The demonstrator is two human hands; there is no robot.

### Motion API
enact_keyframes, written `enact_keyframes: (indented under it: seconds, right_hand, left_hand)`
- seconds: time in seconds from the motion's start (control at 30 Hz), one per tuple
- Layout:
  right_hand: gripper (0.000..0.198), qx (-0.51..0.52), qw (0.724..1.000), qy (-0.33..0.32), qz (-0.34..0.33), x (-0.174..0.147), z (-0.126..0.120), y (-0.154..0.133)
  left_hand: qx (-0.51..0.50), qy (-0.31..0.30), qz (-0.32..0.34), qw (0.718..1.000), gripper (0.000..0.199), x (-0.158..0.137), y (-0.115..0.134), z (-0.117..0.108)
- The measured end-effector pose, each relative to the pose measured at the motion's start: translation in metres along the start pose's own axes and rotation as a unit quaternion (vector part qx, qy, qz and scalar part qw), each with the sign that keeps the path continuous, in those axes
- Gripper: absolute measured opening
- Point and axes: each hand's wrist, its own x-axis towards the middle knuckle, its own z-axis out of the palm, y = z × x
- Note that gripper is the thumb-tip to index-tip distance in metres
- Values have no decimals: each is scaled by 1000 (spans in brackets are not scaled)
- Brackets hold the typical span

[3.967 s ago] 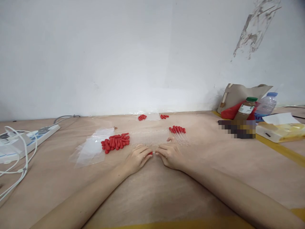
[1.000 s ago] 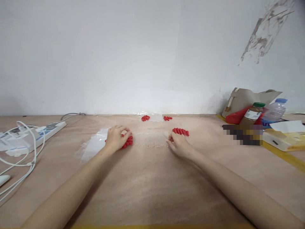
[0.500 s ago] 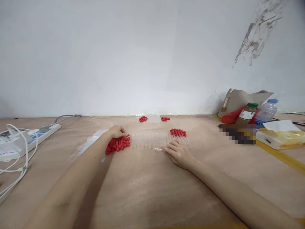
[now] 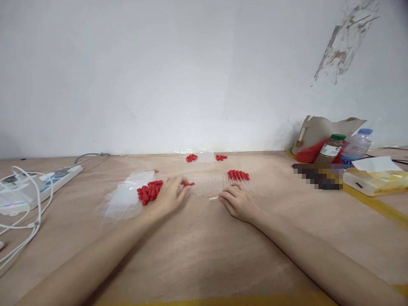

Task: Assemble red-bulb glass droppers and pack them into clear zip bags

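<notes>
My left hand pinches a red rubber dropper bulb, its narrow end pointing right. In the fingers of my right hand is a clear glass dropper tube, its free end sticking out to the left. Between and beyond the hands lies a row of clear glass tubes side by side. Several tubes with red bulbs fitted lie just beyond my right hand. To the left of my left hand is a pile of loose red bulbs.
Clear plastic bags lie under and beside the pile. Small groups of red bulbs sit near the wall. A power strip with white cables is at left. A bag, a green-capped bottle and a yellow packet stand at right.
My left hand has moved right from the pile with a red bulb in its fingers. My right hand has stayed nearly in place, and the glass tube now slants in its fingers.
</notes>
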Motion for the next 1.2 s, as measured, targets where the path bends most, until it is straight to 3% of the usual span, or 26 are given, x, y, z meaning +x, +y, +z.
enact_keyframes:
  seconds: [0.07,0.2,0.47,0.77,1.2]
  right_hand:
    - [16,-13,1000,11,-3,0,-1,-1]
    - [14,-28,999,25,-10,1,-1,-2]
    - [15,-28,999,20,-27,2,1,-3]
    - [16,-19,998,31,-60,4,-3,-5]
    - [17,70,997,1,-43,6,-1,-2]
  left_hand:
    - [-7,1,65,998,26,-18,19,13]
    - [1,-9,89,996,20,-33,34,27]
    - [-26,-7,126,992,17,-31,34,26]
    - [-34,6,124,992,16,-31,39,25]
    - [-79,-53,144,985,18,-33,39,21]
